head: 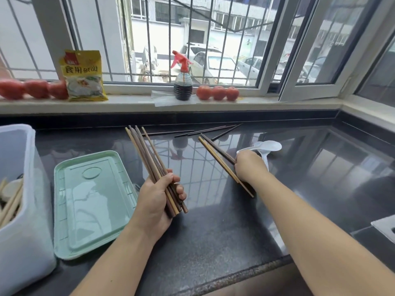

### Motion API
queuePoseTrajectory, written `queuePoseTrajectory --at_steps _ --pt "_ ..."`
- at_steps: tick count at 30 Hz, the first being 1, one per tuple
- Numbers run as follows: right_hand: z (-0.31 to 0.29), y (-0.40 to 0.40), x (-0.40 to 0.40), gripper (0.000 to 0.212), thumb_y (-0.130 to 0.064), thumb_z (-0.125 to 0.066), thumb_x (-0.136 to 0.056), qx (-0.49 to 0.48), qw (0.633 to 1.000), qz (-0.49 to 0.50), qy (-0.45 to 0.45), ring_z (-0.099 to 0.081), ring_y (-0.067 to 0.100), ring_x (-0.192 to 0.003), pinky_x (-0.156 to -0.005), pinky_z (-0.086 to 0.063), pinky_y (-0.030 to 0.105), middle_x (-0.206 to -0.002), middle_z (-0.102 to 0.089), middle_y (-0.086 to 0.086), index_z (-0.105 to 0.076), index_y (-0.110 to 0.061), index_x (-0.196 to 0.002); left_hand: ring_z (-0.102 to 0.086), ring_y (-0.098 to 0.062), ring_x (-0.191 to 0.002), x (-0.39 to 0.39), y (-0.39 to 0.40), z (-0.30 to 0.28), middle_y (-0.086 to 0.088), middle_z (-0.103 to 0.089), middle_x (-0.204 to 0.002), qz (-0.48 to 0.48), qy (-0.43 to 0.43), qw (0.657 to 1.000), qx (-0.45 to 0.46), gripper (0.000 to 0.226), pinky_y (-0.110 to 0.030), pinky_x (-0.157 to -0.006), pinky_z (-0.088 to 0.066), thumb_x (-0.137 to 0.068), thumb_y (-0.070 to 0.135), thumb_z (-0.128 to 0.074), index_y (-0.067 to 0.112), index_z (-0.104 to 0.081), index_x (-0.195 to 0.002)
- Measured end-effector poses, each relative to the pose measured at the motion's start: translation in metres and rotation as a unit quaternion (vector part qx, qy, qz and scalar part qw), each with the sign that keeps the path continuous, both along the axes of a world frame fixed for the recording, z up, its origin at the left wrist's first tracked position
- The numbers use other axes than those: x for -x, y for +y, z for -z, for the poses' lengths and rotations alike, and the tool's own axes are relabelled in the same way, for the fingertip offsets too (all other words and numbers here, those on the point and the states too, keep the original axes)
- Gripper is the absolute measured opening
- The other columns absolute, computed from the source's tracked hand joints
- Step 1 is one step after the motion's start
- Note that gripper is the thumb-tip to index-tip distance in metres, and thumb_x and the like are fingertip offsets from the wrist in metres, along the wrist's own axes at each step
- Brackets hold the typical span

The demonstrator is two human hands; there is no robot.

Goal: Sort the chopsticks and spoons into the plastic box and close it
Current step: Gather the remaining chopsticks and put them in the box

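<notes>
Head view first, and I take the green lid (94, 206) lying flat on the dark tabletop (213, 231) as my landmark. Just left of the lid stands the plastic box (25, 210), open, with pale chopsticks and what looks like a spoon inside at its near left. Just right of the lid I see my left hand (156, 201), its grip clenched round a bundle of chopsticks (149, 154) that fans up and away from me. Farther right of the lid, my right hand (250, 167) grasps a smaller pair of chopsticks (218, 154), slanting from upper left to lower right, their lower ends near the tabletop. Just beyond that hand lie white spoons (267, 147), touching each other. Behind the lid and to its right, toward the sill, several loose dark chopsticks (203, 131) lie on the tabletop. On the windowsill (128, 102) beyond the lid sit a yellow packet (84, 75), a spray bottle (182, 82) of dark liquid, and rows of tomatoes (218, 92).
</notes>
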State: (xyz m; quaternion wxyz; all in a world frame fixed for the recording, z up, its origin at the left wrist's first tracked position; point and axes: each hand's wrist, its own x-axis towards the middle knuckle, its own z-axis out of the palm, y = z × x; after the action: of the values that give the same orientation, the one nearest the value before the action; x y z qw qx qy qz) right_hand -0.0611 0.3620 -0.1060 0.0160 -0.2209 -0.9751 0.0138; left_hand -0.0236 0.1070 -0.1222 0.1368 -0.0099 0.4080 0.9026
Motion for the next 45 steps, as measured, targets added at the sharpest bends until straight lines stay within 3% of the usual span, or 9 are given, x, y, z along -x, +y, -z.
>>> queuePoseTrajectory --at_steps 9,16,21,28,33,35,38,42,45 --pt "-0.015 0.012 -0.053 0.022 -0.020 -0.050 -0.103 0.007 0.979 0.049 -0.196 -0.059 0.031 -0.097 -0.075 -0.046 0.029 -0.122 -0.062 0.016 -0.062 -0.004 -0.113 -0.054 -0.018 -0.056 -0.001 0.000 0.001 -0.007 -0.057 -0.072 0.030 -0.016 0.999 0.012 0.013 -0.029 -0.048 -0.049 -0.104 0.001 -0.048 0.009 -0.048 -0.115" --pt "-0.011 0.008 -0.089 0.022 -0.019 -0.047 -0.100 0.104 0.991 0.073 -0.028 -0.050 0.029 -0.076 -0.064 -0.042 0.034 -0.087 -0.061 0.013 -0.056 -0.010 -0.082 -0.078 -0.029 -0.080 -0.010 -0.005 -0.008 -0.016 -0.078 -0.088 0.049 -0.028 0.998 0.019 0.013 -0.037 -0.063 -0.064 -0.105 0.002 -0.049 0.003 -0.053 -0.117" --pt "-0.025 -0.061 -0.126 0.028 -0.016 -0.057 -0.102 0.509 0.851 0.000 0.133 -0.050 0.017 -0.065 -0.062 -0.045 0.031 -0.066 -0.053 0.002 -0.059 -0.011 -0.075 -0.075 -0.038 -0.100 -0.014 -0.005 -0.012 -0.024 -0.076 -0.106 0.063 -0.022 0.998 -0.010 0.016 -0.046 -0.080 -0.064 -0.106 -0.001 -0.045 0.004 -0.050 -0.120" --pt "0.004 -0.135 -0.115 0.018 -0.027 -0.056 -0.102 0.443 0.884 -0.097 0.114 -0.064 0.014 -0.077 -0.075 -0.055 0.039 -0.081 -0.069 -0.003 -0.067 -0.021 -0.090 -0.074 -0.033 -0.106 -0.016 -0.003 -0.006 -0.019 -0.075 -0.115 0.082 0.012 0.997 0.004 0.024 -0.053 -0.095 -0.057 -0.106 0.000 -0.046 0.005 -0.052 -0.128" --pt "0.009 -0.138 -0.113 0.026 -0.029 -0.055 -0.103 0.437 0.881 -0.140 0.119 -0.058 0.006 -0.067 -0.071 -0.053 0.042 -0.072 -0.065 -0.008 -0.068 -0.021 -0.082 -0.059 -0.019 -0.065 -0.013 -0.005 -0.006 -0.006 -0.056 -0.078 0.053 0.056 0.997 0.010 0.013 -0.037 -0.069 -0.060 -0.105 0.010 -0.053 0.012 -0.052 -0.119" --pt "0.014 -0.134 -0.120 0.019 -0.032 -0.056 -0.103 0.433 0.877 -0.155 0.139 -0.059 0.001 -0.065 -0.065 -0.051 0.030 -0.078 -0.068 -0.010 -0.069 -0.027 -0.090 -0.053 -0.019 -0.063 -0.010 -0.010 -0.004 -0.005 -0.051 -0.076 -0.037 0.164 0.982 0.083 0.007 -0.036 -0.069 -0.057 -0.105 0.019 -0.055 0.017 -0.054 -0.112" --pt "0.024 -0.123 -0.131 0.014 -0.027 -0.058 -0.101 0.486 0.830 -0.102 0.253 -0.061 0.005 -0.068 -0.067 -0.051 0.025 -0.080 -0.069 -0.009 -0.071 -0.026 -0.097 -0.054 -0.027 -0.066 -0.008 -0.016 -0.002 -0.008 -0.053 -0.076 -0.119 0.327 0.903 0.251 0.010 -0.032 -0.064 -0.054 -0.100 0.035 -0.064 0.030 -0.056 -0.100" --pt "0.031 -0.113 -0.126 0.019 -0.015 -0.058 -0.101 0.603 0.723 0.016 0.338 -0.055 0.014 -0.066 -0.062 -0.045 0.033 -0.070 -0.062 -0.001 -0.072 -0.015 -0.088 -0.051 -0.021 -0.065 -0.014 -0.004 0.005 -0.009 -0.052 -0.073 -0.117 0.335 0.851 0.387 0.017 -0.030 -0.062 -0.045 -0.096 0.019 -0.068 0.017 -0.053 -0.088" --pt "0.027 -0.116 -0.124 0.020 -0.017 -0.059 -0.100 0.576 0.751 -0.008 0.324 -0.054 0.014 -0.065 -0.061 -0.044 0.032 -0.068 -0.061 -0.004 -0.070 -0.018 -0.084 -0.048 -0.013 -0.060 -0.010 -0.001 0.010 -0.005 -0.050 -0.068 -0.108 0.302 0.846 0.426 0.023 -0.028 -0.059 -0.044 -0.096 0.020 -0.067 0.017 -0.050 -0.081"
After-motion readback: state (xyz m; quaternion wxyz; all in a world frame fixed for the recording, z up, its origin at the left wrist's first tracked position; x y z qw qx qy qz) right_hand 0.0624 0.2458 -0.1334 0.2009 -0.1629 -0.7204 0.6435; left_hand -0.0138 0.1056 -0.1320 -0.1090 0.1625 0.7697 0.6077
